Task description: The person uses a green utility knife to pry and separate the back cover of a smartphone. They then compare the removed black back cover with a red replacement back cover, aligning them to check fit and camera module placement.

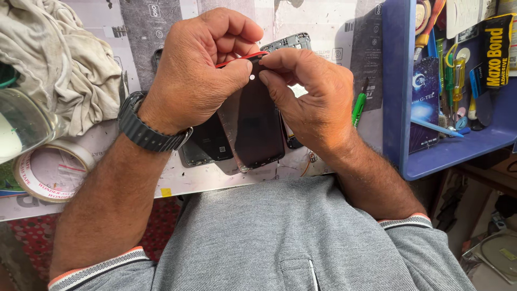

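At the far left a crumpled grey cloth lies on the workbench, and a roll of tape sits below it. The left hand, with a dark wristwatch, pinches a thin red strip at the top edge of a dark phone screen. The screen is held tilted above the bench, between both hands. The right hand pinches the same top edge with thumb and fingers. A green screwdriver lies just beside it, then a blue tray of tools.
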`<state>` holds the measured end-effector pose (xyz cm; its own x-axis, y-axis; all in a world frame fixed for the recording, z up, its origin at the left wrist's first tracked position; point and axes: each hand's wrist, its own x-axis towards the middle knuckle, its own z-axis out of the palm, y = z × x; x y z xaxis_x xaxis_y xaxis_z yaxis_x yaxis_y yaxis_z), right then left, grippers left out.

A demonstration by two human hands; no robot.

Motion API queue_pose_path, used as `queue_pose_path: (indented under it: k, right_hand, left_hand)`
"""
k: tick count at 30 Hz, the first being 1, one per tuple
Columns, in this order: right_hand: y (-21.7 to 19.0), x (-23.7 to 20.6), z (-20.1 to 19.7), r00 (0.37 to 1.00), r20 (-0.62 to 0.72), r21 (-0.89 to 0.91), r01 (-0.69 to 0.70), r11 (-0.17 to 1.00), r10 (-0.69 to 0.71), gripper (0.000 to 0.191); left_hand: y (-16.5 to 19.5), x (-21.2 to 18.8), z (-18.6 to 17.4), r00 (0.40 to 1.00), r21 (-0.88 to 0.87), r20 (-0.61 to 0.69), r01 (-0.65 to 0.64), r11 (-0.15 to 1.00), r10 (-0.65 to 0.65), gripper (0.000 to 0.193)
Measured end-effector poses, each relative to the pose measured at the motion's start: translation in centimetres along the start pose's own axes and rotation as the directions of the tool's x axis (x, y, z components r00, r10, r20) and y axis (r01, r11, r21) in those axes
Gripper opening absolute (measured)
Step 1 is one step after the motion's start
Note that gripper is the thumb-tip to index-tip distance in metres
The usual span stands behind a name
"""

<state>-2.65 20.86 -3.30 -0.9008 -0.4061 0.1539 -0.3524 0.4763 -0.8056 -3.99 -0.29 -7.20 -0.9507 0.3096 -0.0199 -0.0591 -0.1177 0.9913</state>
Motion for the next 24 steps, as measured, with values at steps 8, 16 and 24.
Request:
queue_pose_path:
  k: [8,16,24]
  right_hand:
    - [0.5,-0.5,-0.1,0.987,0.026,0.272,-0.159,0.949,0.158,0.026]
    - [0.2,-0.3,-1.3,0.897,0.229,0.708,-0.420,0.568,0.378,0.032]
    - [1.4,-0.5,-0.3,0.916,0.237,0.884,-0.341,0.320,0.323,0.045]
  left_hand:
    - [0.4,0.0,0.1,0.999,-0.127,0.041,0.030,0.991,-0.025,0.028]
    - [1.6,-0.2,0.0,0.982,-0.339,0.120,0.178,0.924,-0.145,0.043]
    - [1.3,-0.3,0.3,0.991,-0.273,0.070,0.126,0.954,-0.111,0.040]
